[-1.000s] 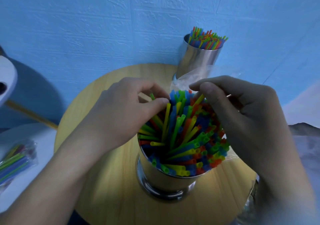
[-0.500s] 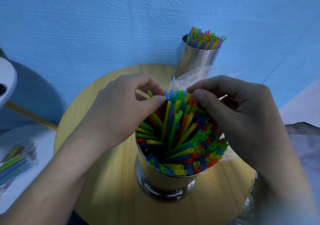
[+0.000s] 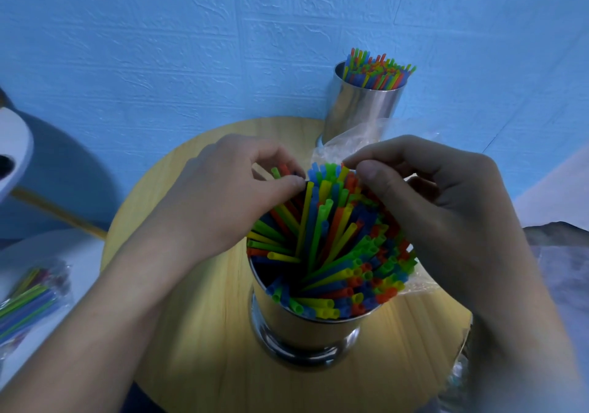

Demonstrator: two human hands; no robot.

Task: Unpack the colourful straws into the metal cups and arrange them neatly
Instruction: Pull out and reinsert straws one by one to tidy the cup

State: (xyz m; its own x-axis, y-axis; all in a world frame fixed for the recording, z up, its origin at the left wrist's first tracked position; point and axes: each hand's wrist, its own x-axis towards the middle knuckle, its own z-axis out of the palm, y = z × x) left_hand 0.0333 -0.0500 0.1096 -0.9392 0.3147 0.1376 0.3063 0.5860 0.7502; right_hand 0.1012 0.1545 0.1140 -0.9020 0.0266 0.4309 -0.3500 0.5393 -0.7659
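Pinching straws [image 3: 334, 237] in metal cup [image 3: 306, 326], left hand [image 3: 229, 196] grip, right hand [image 3: 430, 202] grip, both curled tight.

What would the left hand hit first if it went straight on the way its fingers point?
The left hand points right: likely the straw tips beside its thumb, standing in the near cup, then the right hand. Depth between the hands is unclear from one view.
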